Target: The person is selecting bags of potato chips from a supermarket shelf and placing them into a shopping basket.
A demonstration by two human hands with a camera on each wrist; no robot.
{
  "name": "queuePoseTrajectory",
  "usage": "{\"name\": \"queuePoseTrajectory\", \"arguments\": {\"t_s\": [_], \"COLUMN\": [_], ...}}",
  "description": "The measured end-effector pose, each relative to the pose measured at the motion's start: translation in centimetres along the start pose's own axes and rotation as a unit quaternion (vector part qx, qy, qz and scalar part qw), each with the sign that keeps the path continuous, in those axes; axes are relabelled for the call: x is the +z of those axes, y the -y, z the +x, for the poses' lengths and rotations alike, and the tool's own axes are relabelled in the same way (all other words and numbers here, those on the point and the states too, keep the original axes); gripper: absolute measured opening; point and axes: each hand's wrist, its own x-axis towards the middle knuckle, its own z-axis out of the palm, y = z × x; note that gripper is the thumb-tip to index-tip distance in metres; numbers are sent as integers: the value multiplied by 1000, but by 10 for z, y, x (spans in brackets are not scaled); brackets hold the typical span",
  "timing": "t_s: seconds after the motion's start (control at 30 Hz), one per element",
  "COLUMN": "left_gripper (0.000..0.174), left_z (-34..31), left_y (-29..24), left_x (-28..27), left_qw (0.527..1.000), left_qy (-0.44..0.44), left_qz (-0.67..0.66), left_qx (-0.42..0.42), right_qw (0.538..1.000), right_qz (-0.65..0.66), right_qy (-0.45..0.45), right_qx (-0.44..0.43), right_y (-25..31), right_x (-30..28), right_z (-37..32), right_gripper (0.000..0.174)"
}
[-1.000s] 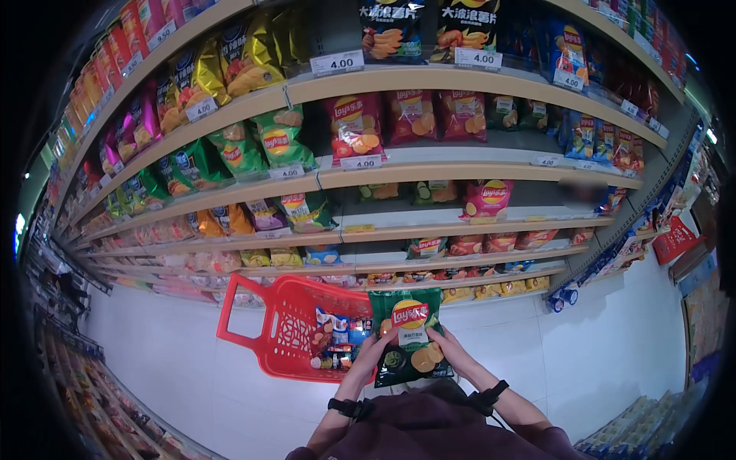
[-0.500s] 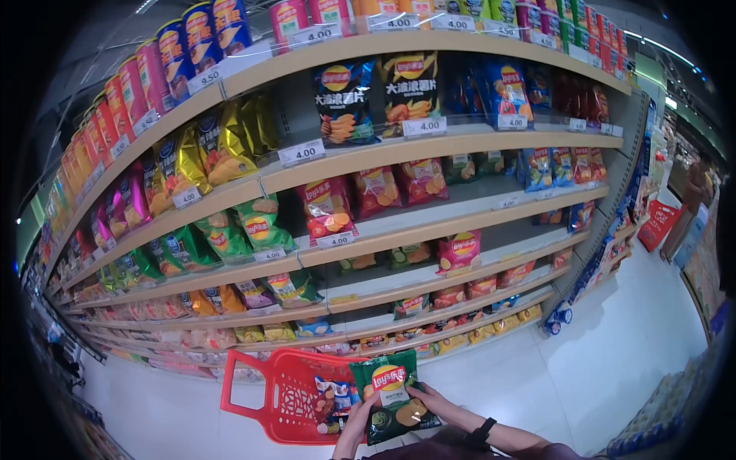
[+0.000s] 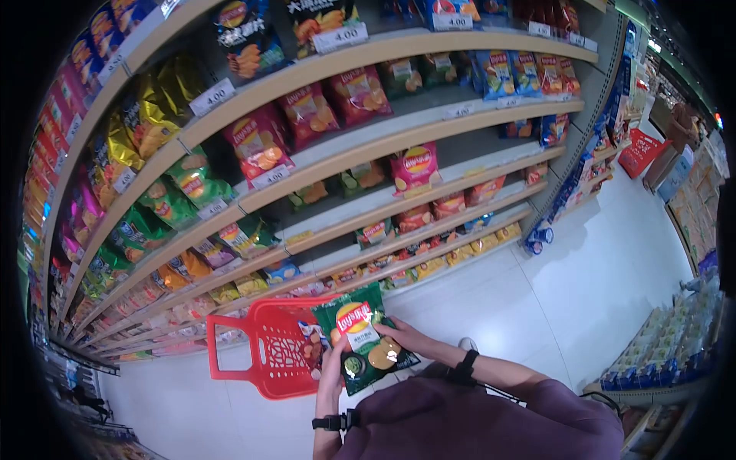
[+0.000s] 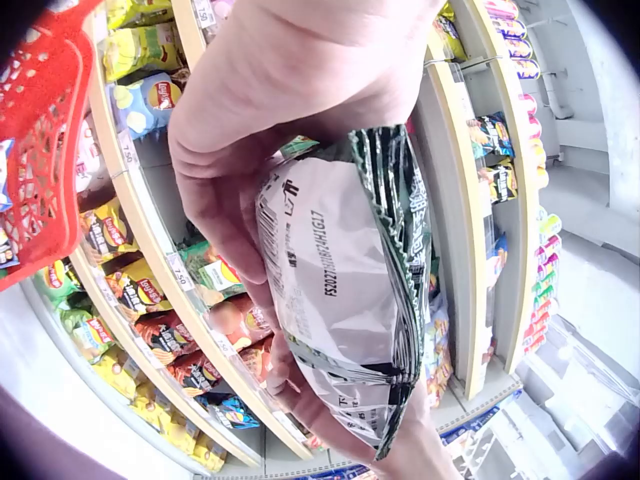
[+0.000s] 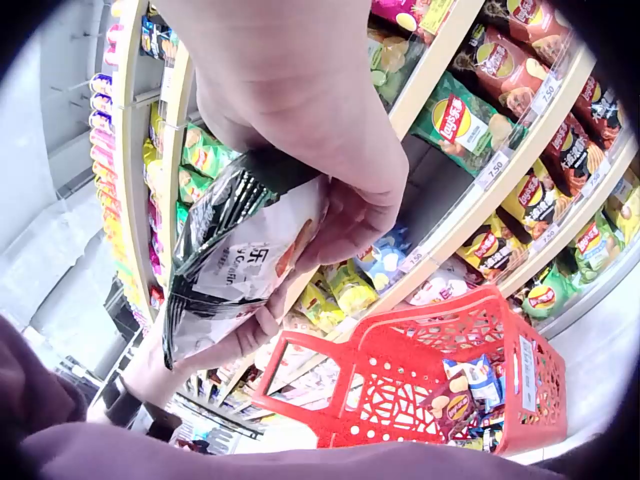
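Observation:
A dark green bag of Lay's chips (image 3: 360, 337) is held up in front of the body, its printed front towards the head camera. My left hand (image 3: 330, 369) grips its left lower side and my right hand (image 3: 406, 337) its right side, thumbs on the front. In the left wrist view the left hand (image 4: 290, 90) curls round the chip bag (image 4: 340, 270), whose crimped bottom seam and printed code show. From the other side, the right wrist view has the right hand (image 5: 340, 150) holding the bag (image 5: 240, 260).
A red shopping basket (image 3: 264, 387) with several snack packs in it stands just left of the bag. Ahead, long shelves (image 3: 322, 165) carry rows of chip bags with price tags. A red box (image 3: 642, 152) is further off at the right, along the white floor (image 3: 567, 307).
The head view has swung, dipping again and turning right after tilting up, so shelves shift left. The bag, still in both hands, now appears tilted and covers more of the basket's contents.

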Motion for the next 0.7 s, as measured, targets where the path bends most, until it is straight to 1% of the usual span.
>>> {"name": "queuePoseTrajectory", "arguments": {"t_s": [0.07,0.13,0.27,0.33,0.37,0.4,0.5,0.53,0.63,0.67,0.7], "left_gripper": [48,48,50,50,51,51,51,47,46,46,46], "left_z": [-2,1,11,14,13,20,25,20,22,21,20], "left_y": [-2,1,14,17,19,26,36,32,40,42,42], "left_x": [17,35,77,106,117,122,150,166,195,205,216], "left_qw": [1000,1000,999,999,999,999,998,998,999,998,998], "left_qy": [-8,-7,-6,6,10,19,24,-5,14,19,9], "left_qz": [3,13,32,22,21,26,35,36,18,25,44], "left_qx": [6,-5,-20,-25,-28,-21,-38,-49,-47,-49,-53], "right_qw": [1000,1000,999,999,998,996,996,995,995,997,997], "right_qz": [10,12,29,39,48,85,77,86,90,58,53], "right_qy": [2,-1,-23,-35,-40,-25,-27,-37,-33,-46,-51], "right_qx": [-2,-4,15,0,-7,-17,-28,-30,-35,-28,-29], "right_y": [7,7,5,1,9,16,14,17,19,14,10], "right_x": [-12,-27,-73,-97,-104,-113,-145,-152,-178,-187,-196], "right_z": [-8,-16,-33,-38,-45,-55,-63,-69,-84,-85,-85], "right_gripper": [72,72,73,73,73,71,68,67,71,79,82]}}
